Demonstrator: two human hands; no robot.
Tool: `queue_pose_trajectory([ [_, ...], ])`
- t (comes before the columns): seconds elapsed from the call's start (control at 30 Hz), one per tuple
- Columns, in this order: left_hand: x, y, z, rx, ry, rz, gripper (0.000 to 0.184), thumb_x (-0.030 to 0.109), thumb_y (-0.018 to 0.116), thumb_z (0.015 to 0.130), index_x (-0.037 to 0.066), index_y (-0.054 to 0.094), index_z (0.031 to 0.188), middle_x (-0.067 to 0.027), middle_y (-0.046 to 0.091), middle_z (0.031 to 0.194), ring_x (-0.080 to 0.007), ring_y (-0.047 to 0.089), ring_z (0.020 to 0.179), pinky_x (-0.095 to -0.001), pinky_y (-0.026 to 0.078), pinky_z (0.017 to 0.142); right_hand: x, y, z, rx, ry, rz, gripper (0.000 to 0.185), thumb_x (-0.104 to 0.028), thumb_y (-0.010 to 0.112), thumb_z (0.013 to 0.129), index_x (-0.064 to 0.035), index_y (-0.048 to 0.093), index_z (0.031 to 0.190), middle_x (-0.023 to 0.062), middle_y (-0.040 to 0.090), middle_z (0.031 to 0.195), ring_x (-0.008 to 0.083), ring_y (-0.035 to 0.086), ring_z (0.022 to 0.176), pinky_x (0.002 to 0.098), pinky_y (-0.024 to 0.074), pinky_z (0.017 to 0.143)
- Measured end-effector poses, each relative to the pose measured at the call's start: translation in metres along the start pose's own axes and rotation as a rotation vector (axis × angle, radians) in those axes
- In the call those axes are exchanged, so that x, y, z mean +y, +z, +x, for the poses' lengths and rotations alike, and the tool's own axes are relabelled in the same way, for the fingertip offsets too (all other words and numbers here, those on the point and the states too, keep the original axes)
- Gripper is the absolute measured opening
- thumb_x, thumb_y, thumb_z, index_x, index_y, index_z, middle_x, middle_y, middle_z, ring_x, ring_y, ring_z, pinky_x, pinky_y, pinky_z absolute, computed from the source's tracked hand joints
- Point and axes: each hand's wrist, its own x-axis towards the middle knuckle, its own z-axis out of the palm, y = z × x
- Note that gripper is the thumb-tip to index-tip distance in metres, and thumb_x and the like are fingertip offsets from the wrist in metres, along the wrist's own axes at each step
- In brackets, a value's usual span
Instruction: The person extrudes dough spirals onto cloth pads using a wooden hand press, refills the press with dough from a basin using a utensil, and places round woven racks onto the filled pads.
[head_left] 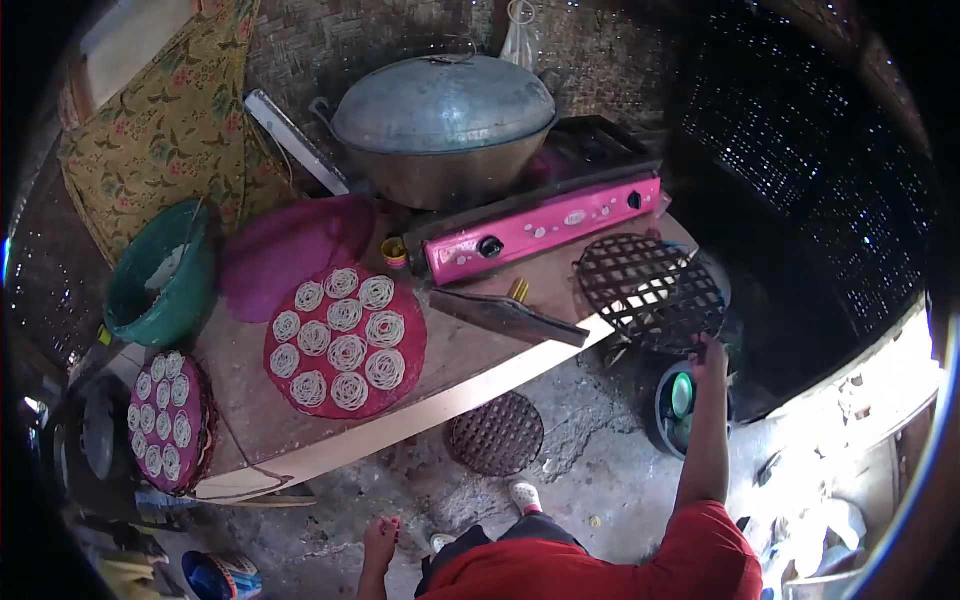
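Observation:
My right hand (708,357) grips the near edge of a dark round lattice rack (652,288), which is tilted over the right end of the table by the stove. My left hand (381,542) hangs low beside my body with its fingers curled in, and I see nothing held in it. On the table lies a round pink tray (277,372) bearing several pale coiled noodle nests (347,352). Another round tray (205,430) with similar nests sits at the table's left end.
A large lidded metal pot (445,110) stands on the pink gas stove (545,226). A green basin (160,275) and a bare pink tray (300,245) are at the left. A second lattice rack (497,434) lies near my feet. A bucket (660,420) stands below my right arm.

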Motion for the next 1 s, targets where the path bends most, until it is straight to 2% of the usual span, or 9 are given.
queue_pose_trajectory([
  [0.23,-0.072,0.081,0.011,0.007,-0.203,-0.028,0.018,0.018,0.055,0.089,0.004,0.062,0.097,-0.0068,0.067,0.083,-0.0131,0.061,0.069,-0.028,0.048,0.062,0.054,0.011,0.082,-0.364,0.135,0.042,0.014,-0.022,0.057,0.089,-0.012,0.056,0.098,0.0035,0.062,0.085,0.0165,0.06,0.075,0.028,0.045,0.053],
  [0.27,-0.156,0.086,0.03,-0.106,0.145,0.356,0.02,0.019,0.054,0.088,0.003,0.061,0.097,-0.01,0.067,0.091,-0.0203,0.064,0.077,-0.0347,0.05,0.066,0.057,0.017,0.078,-0.401,0.097,0.119,0.019,-0.027,0.055,0.089,-0.0105,0.056,0.099,0.005,0.061,0.088,0.0178,0.058,0.072,0.0287,0.0461,0.054],
  [0.3,-0.164,0.101,0.023,-0.085,0.119,0.338,0.02,0.019,0.054,0.088,0.003,0.061,0.097,-0.01,0.067,0.091,-0.0203,0.064,0.077,-0.0347,0.05,0.066,0.056,0.028,0.063,-0.437,0.063,0.198,0.025,-0.032,0.054,0.09,-0.0089,0.055,0.1,0.0064,0.061,0.09,0.0191,0.056,0.07,0.0293,0.0473,0.055],
  [0.4,-0.195,0.16,0.004,-0.251,-0.178,0.449,0.037,0.035,0.059,0.083,0.004,0.061,0.103,-0.0144,0.065,0.098,-0.0289,0.062,0.092,-0.0393,0.05,0.077,0.069,0.039,0.034,-0.043,0.262,0.243,0.044,-0.052,0.051,0.087,-0.0096,0.055,0.097,0.0051,0.06,0.084,0.0201,0.056,0.067,0.0308,0.0494,0.058],
  [0.53,-0.233,0.232,-0.038,-0.208,-0.272,0.351,0.057,0.048,0.063,0.077,0.003,0.058,0.112,-0.02,0.063,0.101,-0.0315,0.06,0.1,-0.0376,0.049,0.084,0.225,-0.043,0.086,0.051,0.482,0.168,0.052,-0.055,0.041,0.09,-0.0149,0.039,0.058,0.0036,0.039,0.044,0.0201,0.041,0.039,0.032,0.042,0.041],
  [0.6,-0.222,0.253,-0.052,0.035,-0.115,0.773,0.058,0.046,0.062,0.081,-0.001,0.054,0.113,-0.0201,0.063,0.097,-0.0315,0.062,0.093,-0.0405,0.049,0.081,0.326,-0.058,0.071,-0.064,0.698,-0.115,0.052,-0.053,0.042,0.089,-0.0147,0.038,0.054,0.0029,0.039,0.047,0.0197,0.042,0.044,0.0341,0.0429,0.046],
  [0.7,-0.239,0.264,-0.046,-0.101,-0.386,0.307,0.076,0.054,0.071,0.068,0.012,0.046,0.126,-0.0201,0.047,0.124,-0.0307,0.055,0.104,-0.0422,0.048,0.085,0.49,-0.064,0.03,0.049,1.096,-0.22,0.044,-0.047,0.055,0.084,-0.0067,0.045,0.097,0.0178,0.05,0.092,0.0264,0.052,0.073,0.0393,0.0466,0.061],
  [0.77,-0.253,0.271,-0.038,0.108,-0.272,0.352,0.098,0.059,0.076,0.054,0.018,0.038,0.134,-0.025,0.035,0.133,-0.0403,0.048,0.113,-0.048,0.045,0.091,0.583,-0.056,-0.012,-0.073,1.214,-0.368,0.056,-0.046,0.056,0.083,-0.0064,0.037,0.116,0.0228,0.041,0.109,0.0316,0.049,0.087,0.041,0.0473,0.065],
  [1.0,-0.29,0.243,0.014,0.518,-0.371,0.395,0.07,0.05,0.075,0.058,0.017,0.056,0.117,-0.0174,0.052,0.118,-0.0386,0.052,0.103,-0.0452,0.045,0.089,0.799,-0.099,-0.061,0.048,1.328,-0.366,0.048,-0.041,0.051,0.087,-0.0055,0.043,0.119,0.0167,0.05,0.107,0.0302,0.053,0.088,0.0364,0.0498,0.067],
])
